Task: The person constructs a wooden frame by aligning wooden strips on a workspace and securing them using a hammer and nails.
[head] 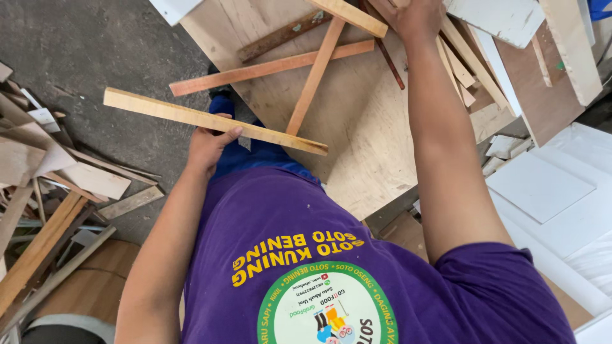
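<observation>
The left hand point(210, 143) is closed around a long pale wooden slat point(213, 121), thumb over its near edge, holding it level and slanting across the near corner of a plywood board point(357, 121), its right end over the sheet and its left end out over the grey concrete floor point(95, 51); the right hand point(414, 18) is stretched to the far edge of the board among a cluster of strips, its fingers cut off by the frame edge, so I cannot tell whether it grips anything; the step in hand looks like sorting or picking lengths of timber, one piece already lifted while the other hand is at the next; any further move with the slat seems to call for a steady one-handed hold, since its long free end could swing; on the board lie a reddish batten point(268, 67) and a narrower stick point(313, 79) crossing it, which crowd the surface beneath the slat; a pile of offcuts point(51, 191) lies on the floor to the left, and white panels point(542, 185) are stacked to the right, hemming in the working space on both sides.
</observation>
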